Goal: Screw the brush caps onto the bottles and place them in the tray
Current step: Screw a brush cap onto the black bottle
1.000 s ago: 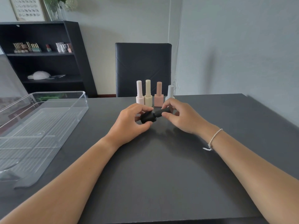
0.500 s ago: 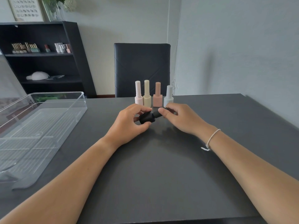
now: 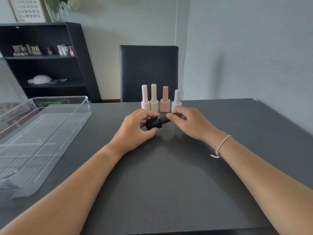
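Above the counter point(image 3: 169, 184), left hand point(image 3: 133, 131) clamps the black bottle point(image 3: 152, 123) on its side to resist turning; right hand point(image 3: 188, 122) pinches the brush cap point(image 3: 165, 119), apparently threading it on. Tray point(image 3: 84, 114) waits left.

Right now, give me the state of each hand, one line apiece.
Left hand: closed, gripping the body of the black bottle.
Right hand: closed, pinching the bottle's black brush cap.
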### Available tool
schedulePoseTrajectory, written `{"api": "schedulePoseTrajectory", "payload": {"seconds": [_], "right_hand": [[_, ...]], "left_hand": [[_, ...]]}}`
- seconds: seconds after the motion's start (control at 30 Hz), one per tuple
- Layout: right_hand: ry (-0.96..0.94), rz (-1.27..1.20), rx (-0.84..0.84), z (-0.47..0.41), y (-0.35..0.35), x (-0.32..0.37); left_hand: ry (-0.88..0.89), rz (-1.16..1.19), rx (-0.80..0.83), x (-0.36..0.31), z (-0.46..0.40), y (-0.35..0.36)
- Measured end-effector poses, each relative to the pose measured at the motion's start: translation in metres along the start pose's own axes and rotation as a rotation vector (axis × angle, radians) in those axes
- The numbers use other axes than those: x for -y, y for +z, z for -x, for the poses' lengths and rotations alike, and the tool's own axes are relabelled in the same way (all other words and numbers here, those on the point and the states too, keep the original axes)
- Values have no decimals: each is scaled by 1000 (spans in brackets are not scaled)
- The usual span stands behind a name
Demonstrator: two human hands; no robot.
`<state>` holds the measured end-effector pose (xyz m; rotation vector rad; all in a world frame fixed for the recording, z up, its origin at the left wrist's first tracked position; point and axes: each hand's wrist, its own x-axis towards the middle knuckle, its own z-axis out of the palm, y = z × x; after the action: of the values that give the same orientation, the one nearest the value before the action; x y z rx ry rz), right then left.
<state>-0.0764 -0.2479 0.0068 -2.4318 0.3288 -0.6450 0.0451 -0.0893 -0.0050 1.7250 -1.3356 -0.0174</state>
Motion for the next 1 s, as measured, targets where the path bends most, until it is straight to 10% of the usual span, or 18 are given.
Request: {"api": "schedulePoseTrajectory", "payload": {"seconds": [1.0], "right_hand": [[-59, 22, -32, -1, -1, 1]], "left_hand": [[-3, -15, 0, 1, -1, 0]]}}
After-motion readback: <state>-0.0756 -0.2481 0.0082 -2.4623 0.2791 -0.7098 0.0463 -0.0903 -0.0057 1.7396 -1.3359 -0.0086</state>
